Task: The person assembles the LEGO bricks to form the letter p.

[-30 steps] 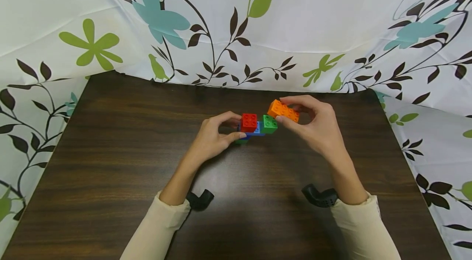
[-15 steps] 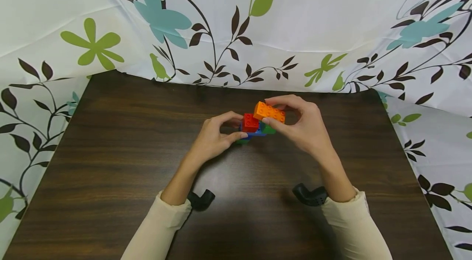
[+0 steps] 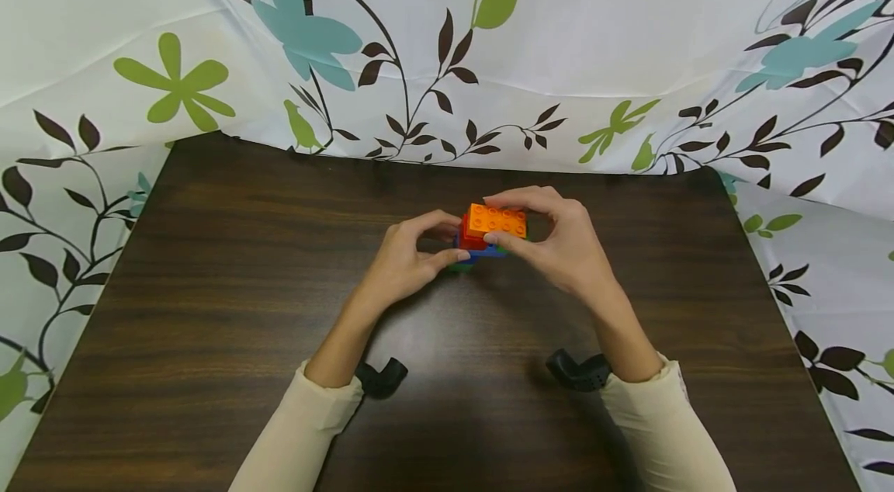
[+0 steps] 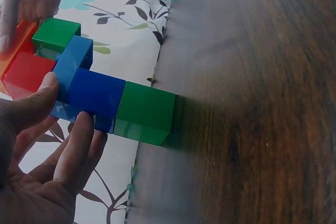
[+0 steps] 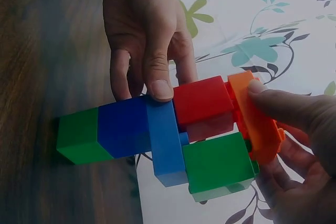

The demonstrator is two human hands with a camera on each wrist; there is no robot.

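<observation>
A toy-brick tower stands on the table, its green brick point(image 5: 79, 135) lowest. Above that come a dark blue brick point(image 5: 123, 128) and a lighter blue brick point(image 5: 165, 145). Side by side on the lighter blue one sit a red brick point(image 5: 203, 100) and another green brick point(image 5: 219, 166). My left hand point(image 3: 408, 258) grips the tower around its blue bricks, thumb on one side and fingers on the other. My right hand point(image 3: 569, 240) pinches an orange brick point(image 3: 496, 220) across the tops of the red and green ones. Some studs still show beneath the orange brick in the right wrist view.
The dark wooden table point(image 3: 244, 306) meets a white leaf-patterned cloth point(image 3: 594, 26) at its back edge and sides. Black curved wrist pieces point(image 3: 382, 379) jut inward from both wrists, near the cream sleeves point(image 3: 296, 434).
My right hand has brought the orange brick left and down, from beside the upper green brick to over the red and green ones, turning it straighter. My left hand has kept its hold.
</observation>
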